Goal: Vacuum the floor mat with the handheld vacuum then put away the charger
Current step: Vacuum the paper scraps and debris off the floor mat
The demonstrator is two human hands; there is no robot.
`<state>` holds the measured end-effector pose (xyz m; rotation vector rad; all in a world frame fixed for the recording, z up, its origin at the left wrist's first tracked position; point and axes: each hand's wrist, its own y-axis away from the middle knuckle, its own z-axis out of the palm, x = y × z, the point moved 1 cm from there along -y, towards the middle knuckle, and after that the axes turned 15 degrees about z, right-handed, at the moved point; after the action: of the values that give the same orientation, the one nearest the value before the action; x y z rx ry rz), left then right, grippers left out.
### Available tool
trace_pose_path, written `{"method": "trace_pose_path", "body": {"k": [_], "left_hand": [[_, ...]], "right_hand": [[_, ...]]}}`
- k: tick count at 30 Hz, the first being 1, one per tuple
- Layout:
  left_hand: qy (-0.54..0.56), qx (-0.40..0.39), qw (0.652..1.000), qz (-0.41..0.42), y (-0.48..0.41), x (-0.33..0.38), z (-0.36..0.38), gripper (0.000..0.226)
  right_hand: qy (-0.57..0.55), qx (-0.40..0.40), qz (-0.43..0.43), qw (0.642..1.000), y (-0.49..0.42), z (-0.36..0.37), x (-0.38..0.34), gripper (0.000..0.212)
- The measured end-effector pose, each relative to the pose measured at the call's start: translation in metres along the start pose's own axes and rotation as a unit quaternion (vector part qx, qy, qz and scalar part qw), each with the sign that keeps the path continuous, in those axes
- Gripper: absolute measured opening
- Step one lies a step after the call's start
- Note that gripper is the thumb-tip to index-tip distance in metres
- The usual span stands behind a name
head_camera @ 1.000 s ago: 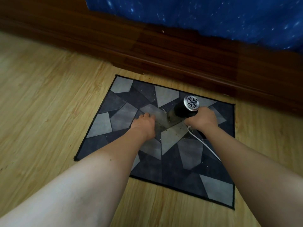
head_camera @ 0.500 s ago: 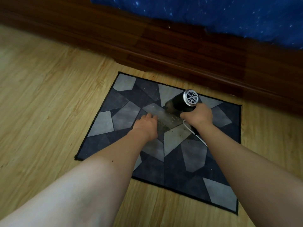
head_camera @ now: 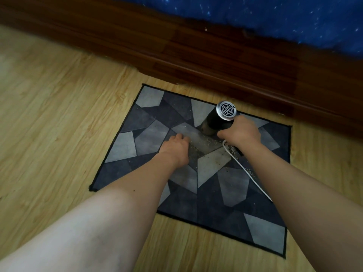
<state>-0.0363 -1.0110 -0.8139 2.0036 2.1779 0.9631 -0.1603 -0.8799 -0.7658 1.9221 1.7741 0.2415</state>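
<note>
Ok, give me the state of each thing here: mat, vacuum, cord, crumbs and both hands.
Mat: lying flat, dirty in the middle.
Vacuum: nozzle down on the mat, held.
Cord: runs from under the right hand back across the mat.
Crumbs: scattered mid-mat, not picked up.
Left hand: rests on the mat, holds nothing.
Right hand: grips the vacuum.

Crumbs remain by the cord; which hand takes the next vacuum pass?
Right. The right hand grips the handheld vacuum beside those crumbs; the left hand rests on the floor mat, holding nothing.
</note>
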Motion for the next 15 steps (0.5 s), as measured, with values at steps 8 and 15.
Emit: {"method": "trace_pose_path", "body": {"k": [8, 15], "left_hand": [[-0.012, -0.006, 1.000, 0.002, 0.002, 0.004, -0.003, 0.060], [-0.019, -0.004, 1.000, 0.011, 0.005, 0.010, -0.006, 0.061]], "right_hand": [[0.045, -0.025, 0.006, 0.999, 0.001, -0.011, 0.005, 0.041], [0.055, -0.044, 0.007, 0.998, 0.005, -0.015, 0.012, 0.039]]}}
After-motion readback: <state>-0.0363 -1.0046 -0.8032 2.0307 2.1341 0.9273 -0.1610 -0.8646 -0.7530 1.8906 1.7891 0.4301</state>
